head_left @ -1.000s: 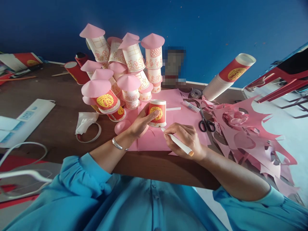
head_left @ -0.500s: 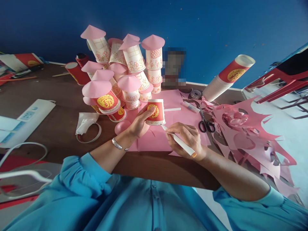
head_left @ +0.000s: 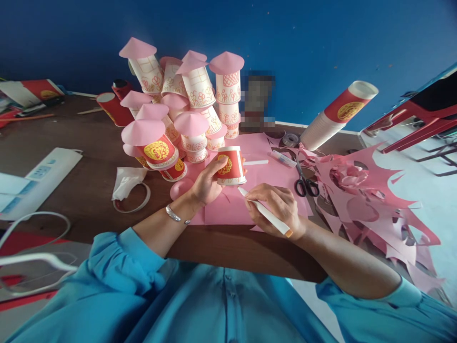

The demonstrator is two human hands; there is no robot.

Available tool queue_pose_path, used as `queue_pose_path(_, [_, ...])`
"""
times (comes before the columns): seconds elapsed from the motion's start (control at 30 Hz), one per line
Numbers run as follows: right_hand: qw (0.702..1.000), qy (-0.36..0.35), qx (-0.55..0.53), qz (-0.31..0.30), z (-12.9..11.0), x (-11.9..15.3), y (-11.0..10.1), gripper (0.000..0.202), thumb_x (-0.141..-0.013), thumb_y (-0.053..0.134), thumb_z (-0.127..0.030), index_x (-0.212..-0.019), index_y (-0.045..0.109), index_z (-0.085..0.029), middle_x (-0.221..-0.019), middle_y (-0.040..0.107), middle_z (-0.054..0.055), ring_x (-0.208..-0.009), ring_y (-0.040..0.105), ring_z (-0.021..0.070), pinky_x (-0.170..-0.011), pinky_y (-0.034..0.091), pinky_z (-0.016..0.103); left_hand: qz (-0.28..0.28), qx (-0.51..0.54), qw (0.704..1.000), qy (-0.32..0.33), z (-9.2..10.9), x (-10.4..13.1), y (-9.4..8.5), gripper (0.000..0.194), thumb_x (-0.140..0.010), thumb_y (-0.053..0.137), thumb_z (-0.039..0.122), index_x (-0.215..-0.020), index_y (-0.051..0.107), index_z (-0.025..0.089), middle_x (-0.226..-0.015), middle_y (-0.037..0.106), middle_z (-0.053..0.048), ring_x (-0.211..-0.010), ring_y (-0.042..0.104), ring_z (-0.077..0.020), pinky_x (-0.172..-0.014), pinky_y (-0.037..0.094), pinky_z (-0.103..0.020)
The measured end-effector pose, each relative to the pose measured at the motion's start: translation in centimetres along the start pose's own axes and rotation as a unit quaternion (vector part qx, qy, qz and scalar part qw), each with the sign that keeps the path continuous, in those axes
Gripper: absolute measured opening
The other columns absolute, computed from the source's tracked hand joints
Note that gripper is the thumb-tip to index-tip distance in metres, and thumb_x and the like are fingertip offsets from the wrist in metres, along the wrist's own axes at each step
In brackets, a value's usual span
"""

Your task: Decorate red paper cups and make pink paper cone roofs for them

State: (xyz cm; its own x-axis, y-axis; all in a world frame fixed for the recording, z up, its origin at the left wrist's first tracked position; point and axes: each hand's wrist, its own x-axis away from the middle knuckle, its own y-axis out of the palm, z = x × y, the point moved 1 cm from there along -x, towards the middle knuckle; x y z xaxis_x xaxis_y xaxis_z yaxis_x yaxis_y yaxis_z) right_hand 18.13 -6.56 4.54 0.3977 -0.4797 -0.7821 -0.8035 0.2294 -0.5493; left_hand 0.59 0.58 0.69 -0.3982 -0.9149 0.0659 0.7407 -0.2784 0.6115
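My left hand (head_left: 209, 183) is closed around a red and white paper cup (head_left: 233, 164) with a gold emblem, held bottom up above pink paper (head_left: 228, 212). Drawn marks show on the white band along the cup's lower rim. In my right hand (head_left: 274, 205) is a white marker (head_left: 269, 216) with an orange end, gripped like a pen. Its tip is just below the cup's rim, apart from it. Behind the cup stand several stacked paper cups (head_left: 228, 90) with flower drawings and pink paper cones (head_left: 226, 63) on top.
Black scissors (head_left: 306, 186), a glue stick (head_left: 283, 158) and a tape roll (head_left: 290, 139) lie to the right. Pink paper scraps (head_left: 374, 205) spread along the right edge. A tall leaning cup stack (head_left: 337, 116) is at the back right. A power strip (head_left: 43, 178) lies at left.
The cup has turned slightly in my left hand, moving its emblem left and showing the white seam side. The marker tip has come away from the rim.
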Motion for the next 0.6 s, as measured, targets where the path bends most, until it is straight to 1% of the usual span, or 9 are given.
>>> queue_pose_path(0.1, [1.000,-0.004,-0.004,0.002,-0.04,-0.05,-0.01,0.023,-0.091,0.064,-0.005,-0.105,0.057,-0.022,-0.075,0.072,0.000,-0.064,0.072,0.0153,-0.058,0.058,0.025,-0.014,-0.010,1.000,-0.002,0.06,0.05,-0.05,0.053,-0.083,0.077,0.059,-0.114,0.071,0.016,-0.112,0.076,-0.013,-0.107,0.071,-0.0337,-0.082,0.058,-0.042])
queue_pose_path(0.17, [1.000,-0.006,-0.007,0.002,-0.06,-0.06,-0.02,0.023,-0.091,0.063,-0.004,-0.105,0.057,-0.022,-0.075,0.072,-0.001,-0.064,0.072,0.0153,-0.059,0.058,0.025,-0.022,-0.022,0.999,0.015,-0.06,0.04,-0.19,0.050,-0.083,0.077,0.060,-0.112,0.072,0.019,-0.113,0.076,-0.013,-0.109,0.071,-0.0340,-0.085,0.058,-0.043])
queue_pose_path(0.27, [1.000,-0.006,-0.008,0.000,-0.06,-0.05,-0.01,0.023,-0.091,0.063,-0.005,-0.105,0.058,-0.022,-0.076,0.072,-0.001,-0.064,0.073,0.0154,-0.060,0.058,0.025,-0.033,-0.037,0.998,0.028,-0.41,-0.03,-0.51,0.044,-0.084,0.079,0.055,-0.114,0.071,0.022,-0.112,0.075,-0.010,-0.112,0.070,-0.0334,-0.091,0.057,-0.044])
queue_pose_path(0.37, [1.000,-0.002,-0.003,0.003,-0.03,0.01,0.04,0.021,-0.092,0.063,-0.006,-0.105,0.058,-0.022,-0.076,0.072,0.000,-0.064,0.072,0.0153,-0.060,0.058,0.025,-0.030,-0.047,0.998,0.035,-0.69,-0.10,-0.79,0.038,-0.085,0.080,0.050,-0.113,0.071,0.025,-0.109,0.075,-0.008,-0.111,0.070,-0.0325,-0.092,0.057,-0.044])
queue_pose_path(0.47, [1.000,0.000,-0.001,0.008,-0.01,0.07,0.11,0.020,-0.093,0.063,-0.007,-0.105,0.058,-0.022,-0.075,0.072,0.000,-0.063,0.072,0.0148,-0.059,0.058,0.025,-0.020,-0.049,0.998,0.039,-0.81,-0.13,-0.90,0.032,-0.084,0.081,0.047,-0.106,0.071,0.026,-0.102,0.074,-0.006,-0.108,0.069,-0.0317,-0.090,0.057,-0.043])
queue_pose_path(0.53, [1.000,0.000,0.000,0.006,-0.02,0.09,0.14,0.020,-0.093,0.063,-0.007,-0.105,0.057,-0.023,-0.075,0.072,-0.001,-0.063,0.072,0.0145,-0.058,0.057,0.025,-0.011,-0.054,0.998,0.040,-0.84,-0.14,-0.89,0.031,-0.083,0.081,0.046,-0.104,0.071,0.026,-0.099,0.073,-0.005,-0.108,0.068,-0.0322,-0.090,0.056,-0.043])
queue_pose_path(0.6, [1.000,-0.003,0.004,0.000,-0.04,0.11,0.16,0.019,-0.094,0.062,-0.008,-0.104,0.057,-0.023,-0.075,0.071,-0.001,-0.062,0.071,0.0140,-0.058,0.057,0.025,-0.005,-0.063,0.997,0.041,-0.85,-0.12,-0.86,0.032,-0.083,0.082,0.045,-0.105,0.070,0.025,-0.100,0.072,-0.006,-0.111,0.067,-0.0328,-0.092,0.055,-0.044])
